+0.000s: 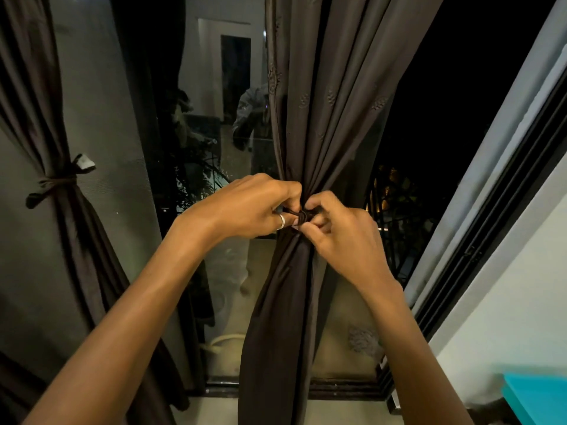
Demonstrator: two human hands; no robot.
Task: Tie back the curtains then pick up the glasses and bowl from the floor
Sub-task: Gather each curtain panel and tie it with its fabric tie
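At far left, left curtain (58,142) already gathered and cinched at its waist by a knotted tie (53,182), ends sticking out, fabric flaring above and below; done, by the look of it. Beside it, dark window glass (202,124) with a dim reflection of a room and a figure; nothing between glass and hands.

Toward the middle, left hand (245,207) with a ring (281,221) on one finger, fingers pinched shut on one end of a dark band (302,215). Touching it, right hand (340,233), fingertips clamped on the other end of that band. Both pulling against each other right at the pinched waist of the right curtain (310,118), probably to draw a knot tight so the bunched folds stay narrow. Knot itself mostly hidden under the fingers; whether finished, cannot tell.

Further right, black night beyond the open pane, then a dark window frame (491,240) and pale wall (521,302); a turquoise object (537,394) at the lower corner, cut off by the edge.

Glasses and bowl: not in view, floor barely visible below the sill. Judged stage: second curtain nearly tied, pick-up not yet begun.
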